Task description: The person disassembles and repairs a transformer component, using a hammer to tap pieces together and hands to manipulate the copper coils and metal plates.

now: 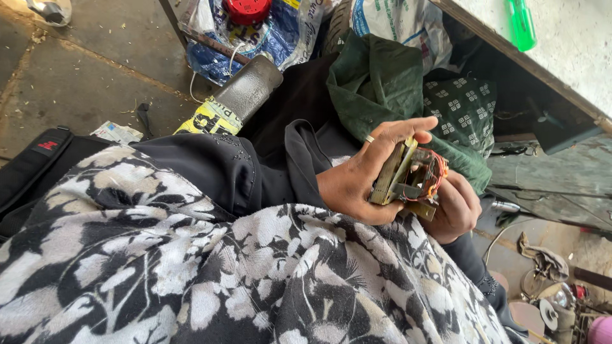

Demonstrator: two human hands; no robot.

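**Both hands gripping 1 small wound-coil assembly over the lap**

The left hand (360, 181) is wrapping around the near side of a small transformer-like assembly (408, 178), its thumb stretching along the top edge and its palm backing the stack of flat brass-coloured metal plates. A ring (370, 138) is showing on 1 finger of this hand. The right hand (456, 207) is cupping the far and lower side of the same assembly, fingers curling under it. The assembly is sitting between the 2 hands, touching both, with its red and copper-coloured wire windings (435, 172) facing the right hand. Both hands are closing on the piece; neither is spreading wide.

The hands are resting just above a black-and-white floral cloth (191, 274) that is covering the lap, with a dark sleeve (223, 169) leading back from the left wrist. Just beyond the hands, a dark green cloth (376, 89) is lying crumpled, beside a patterned green fabric (462, 108).

Farther out, a grey cylindrical object with a yellow wrapped end (239, 99) is lying on the stone floor (83, 83), near a printed plastic sack (280, 35) carrying a red round cap (247, 9). A black bag (35, 162) is sitting at the left edge. At upper right, a green translucent item (521, 24) is lying on a pale worktop (567, 51).
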